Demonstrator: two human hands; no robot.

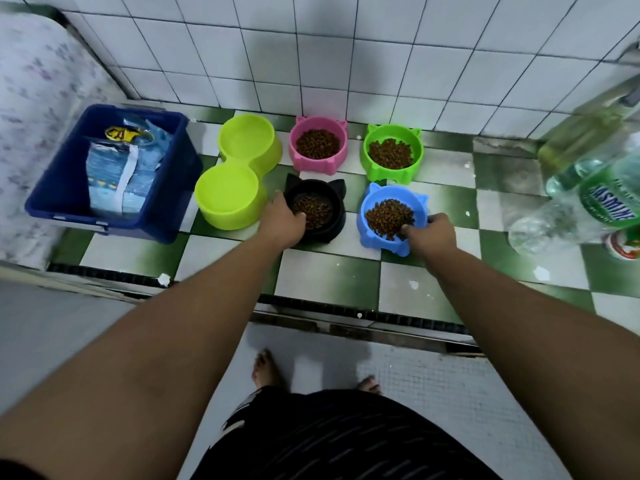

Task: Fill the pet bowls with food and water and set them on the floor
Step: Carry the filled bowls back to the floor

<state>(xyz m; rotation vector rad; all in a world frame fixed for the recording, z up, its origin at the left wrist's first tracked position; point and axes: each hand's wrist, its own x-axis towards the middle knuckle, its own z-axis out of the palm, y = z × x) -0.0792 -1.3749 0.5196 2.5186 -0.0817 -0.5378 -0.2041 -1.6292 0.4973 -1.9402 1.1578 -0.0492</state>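
Note:
Several cat-eared bowls of brown kibble stand on the green-and-white checkered floor. My left hand (282, 220) grips the near rim of the black bowl (334, 195). My right hand (433, 230) pinches the near right rim of the blue bowl (372, 237), thumb inside on the kibble. Behind them sit a pink bowl (304, 161) and a green bowl (391, 171), both full. A lime double bowl (235, 174) at the left holds clear water in its two wells.
A dark blue bin (62, 199) with a blue cat-food bag (117, 174) stands at the far left. Plastic bottles (588, 188) lie at the right edge. A white tiled wall backs the bowls. A dark door track (346, 313) crosses the floor in front of my bare feet.

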